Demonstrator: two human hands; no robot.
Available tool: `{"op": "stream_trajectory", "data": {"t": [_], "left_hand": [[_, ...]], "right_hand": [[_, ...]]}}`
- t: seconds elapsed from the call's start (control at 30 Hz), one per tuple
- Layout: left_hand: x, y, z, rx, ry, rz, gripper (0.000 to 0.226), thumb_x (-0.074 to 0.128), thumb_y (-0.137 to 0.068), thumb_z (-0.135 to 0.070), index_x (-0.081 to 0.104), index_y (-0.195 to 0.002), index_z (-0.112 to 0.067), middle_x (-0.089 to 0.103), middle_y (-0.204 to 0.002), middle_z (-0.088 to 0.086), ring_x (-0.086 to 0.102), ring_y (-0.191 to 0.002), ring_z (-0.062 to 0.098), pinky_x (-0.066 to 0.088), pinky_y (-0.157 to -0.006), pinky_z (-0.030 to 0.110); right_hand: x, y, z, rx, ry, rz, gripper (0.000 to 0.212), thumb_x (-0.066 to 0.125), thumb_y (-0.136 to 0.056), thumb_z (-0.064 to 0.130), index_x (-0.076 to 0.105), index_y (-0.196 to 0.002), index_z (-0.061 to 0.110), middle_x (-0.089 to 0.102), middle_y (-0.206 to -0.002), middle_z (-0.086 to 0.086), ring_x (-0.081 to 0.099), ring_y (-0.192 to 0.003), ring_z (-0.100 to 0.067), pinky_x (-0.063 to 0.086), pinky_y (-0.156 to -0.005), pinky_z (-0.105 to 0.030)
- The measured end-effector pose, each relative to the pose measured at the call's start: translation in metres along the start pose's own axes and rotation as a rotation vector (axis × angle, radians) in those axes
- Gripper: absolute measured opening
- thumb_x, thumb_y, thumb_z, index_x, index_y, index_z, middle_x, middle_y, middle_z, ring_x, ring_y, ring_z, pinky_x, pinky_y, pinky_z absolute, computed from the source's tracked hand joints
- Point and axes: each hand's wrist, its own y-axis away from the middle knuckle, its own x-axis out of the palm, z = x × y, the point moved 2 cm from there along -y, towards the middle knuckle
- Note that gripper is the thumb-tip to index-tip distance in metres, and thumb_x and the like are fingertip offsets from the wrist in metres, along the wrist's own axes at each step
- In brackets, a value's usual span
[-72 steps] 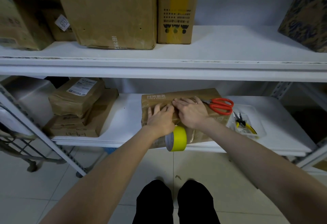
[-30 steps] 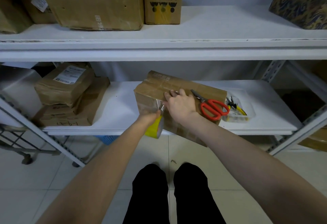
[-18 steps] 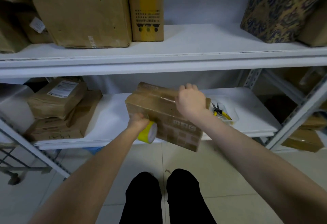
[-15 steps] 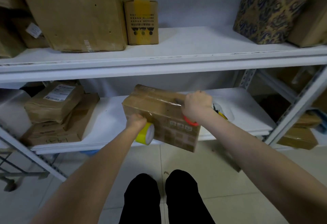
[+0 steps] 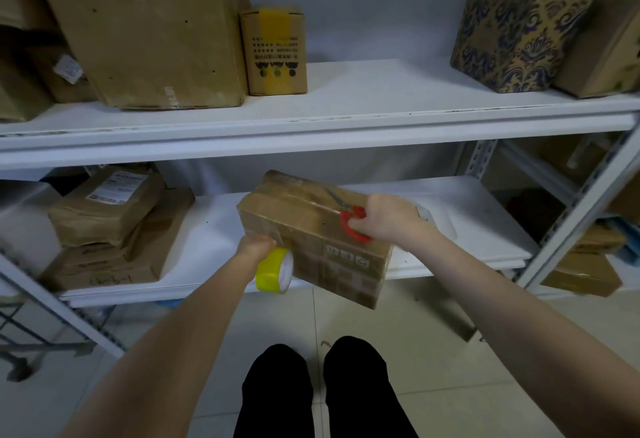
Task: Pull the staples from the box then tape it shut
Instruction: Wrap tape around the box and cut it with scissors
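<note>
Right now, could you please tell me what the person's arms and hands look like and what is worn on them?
The left forearm and right forearm are bare to the picture's edge, no sleeves showing. The left hand and right hand wear no gloves, and no watch, ring or bracelet is visible.

Nothing is legible: the white label (image 5: 117, 186) on the left parcel (image 5: 104, 219), the print on the small box (image 5: 275, 53), the symbols on the tilted box (image 5: 311, 229) and the scrawl on the flat carton (image 5: 110, 269) are too blurred.
</note>
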Motion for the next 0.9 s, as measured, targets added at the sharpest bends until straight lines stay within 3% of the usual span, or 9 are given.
{"op": "stream_trajectory", "data": {"t": [0.07, 0.13, 0.2, 0.27, 0.33, 0.4, 0.47, 0.67, 0.9], "left_hand": [[-0.003, 0.0, 0.001, -0.007, 0.053, 0.008, 0.03, 0.057, -0.09, -0.018, 0.06, -0.117, -0.007, 0.058, -0.125, 0.013, 0.054, -0.114, 0.027, 0.041, -0.086, 0.025], [-0.004, -0.001, 0.001, -0.015, 0.086, 0.02, 0.032, 0.06, -0.089, -0.018, 0.06, -0.118, -0.005, 0.058, -0.121, 0.013, 0.054, -0.107, 0.025, 0.04, -0.084, 0.025], [-0.008, 0.0, 0.001, -0.029, 0.122, 0.035, 0.037, 0.065, -0.086, -0.018, 0.057, -0.119, -0.003, 0.058, -0.115, 0.014, 0.056, -0.103, 0.025, 0.044, -0.088, 0.029], [-0.011, 0.0, 0.001, -0.034, 0.141, 0.055, 0.035, 0.065, -0.086, -0.017, 0.057, -0.118, -0.003, 0.059, -0.115, 0.016, 0.057, -0.105, 0.029, 0.046, -0.094, 0.034], [-0.012, -0.001, 0.003, -0.034, 0.12, 0.109, 0.025, 0.061, -0.089, -0.016, 0.057, -0.111, -0.006, 0.059, -0.114, 0.016, 0.057, -0.103, 0.03, 0.047, -0.092, 0.035], [-0.014, -0.003, 0.006, -0.039, 0.137, 0.165, 0.02, 0.061, -0.089, -0.014, 0.059, -0.107, -0.006, 0.061, -0.112, 0.017, 0.058, -0.099, 0.029, 0.049, -0.092, 0.037], [-0.017, -0.004, 0.005, -0.03, 0.145, 0.175, 0.021, 0.061, -0.089, -0.013, 0.06, -0.108, -0.005, 0.062, -0.108, 0.017, 0.059, -0.096, 0.029, 0.05, -0.091, 0.038], [-0.024, -0.007, 0.001, -0.019, 0.153, 0.194, 0.036, 0.066, -0.084, -0.016, 0.06, -0.117, -0.001, 0.062, -0.116, 0.021, 0.061, -0.107, 0.035, 0.049, -0.098, 0.045], [-0.025, -0.006, -0.001, -0.02, 0.126, 0.197, 0.036, 0.064, -0.087, -0.018, 0.059, -0.119, -0.002, 0.06, -0.119, 0.02, 0.058, -0.112, 0.035, 0.048, -0.099, 0.044]], "right_hand": [[0.003, -0.004, 0.002, -0.047, -0.155, 0.021, 0.047, 0.055, -0.085, 0.054, 0.055, -0.057, 0.017, 0.051, -0.054, 0.002, 0.057, -0.063, -0.018, 0.042, -0.059, -0.029], [0.011, -0.002, 0.005, -0.071, -0.267, 0.159, 0.051, 0.054, -0.089, 0.052, 0.061, -0.055, 0.016, 0.053, -0.049, 0.004, 0.053, -0.053, -0.011, 0.039, -0.055, -0.023], [0.023, 0.002, 0.007, -0.065, -0.39, 0.358, 0.049, 0.049, -0.093, 0.051, 0.069, -0.078, 0.009, 0.06, -0.064, -0.001, 0.055, -0.059, -0.014, 0.044, -0.061, -0.023], [0.028, 0.007, 0.009, -0.042, -0.444, 0.486, 0.062, 0.045, -0.088, 0.067, 0.066, -0.109, 0.012, 0.063, -0.087, -0.003, 0.059, -0.075, -0.018, 0.047, -0.077, -0.028], [0.028, 0.008, 0.011, -0.025, -0.421, 0.538, 0.068, 0.045, -0.077, 0.079, 0.064, -0.104, 0.02, 0.064, -0.089, -0.001, 0.061, -0.08, -0.019, 0.045, -0.084, -0.029], [0.027, 0.008, 0.018, -0.03, -0.456, 0.616, 0.061, 0.04, -0.082, 0.076, 0.055, -0.086, 0.017, 0.054, -0.072, 0.002, 0.05, -0.063, -0.015, 0.04, -0.069, -0.027], [0.029, 0.006, 0.025, -0.011, -0.558, 0.675, 0.059, 0.028, -0.091, 0.069, 0.051, -0.084, 0.016, 0.047, -0.065, 0.004, 0.042, -0.055, -0.012, 0.032, -0.056, -0.026], [0.045, 0.003, 0.021, 0.187, -0.817, 0.662, 0.043, 0.023, -0.102, 0.025, 0.062, -0.094, 0.008, 0.055, -0.07, -0.001, 0.049, -0.057, -0.012, 0.032, -0.053, -0.022], [0.065, 0.013, 0.011, 0.092, -0.879, 0.784, 0.032, 0.039, -0.101, 0.038, 0.057, -0.086, 0.017, 0.058, -0.062, 0.009, 0.053, -0.049, -0.003, 0.029, -0.045, -0.015]]}}
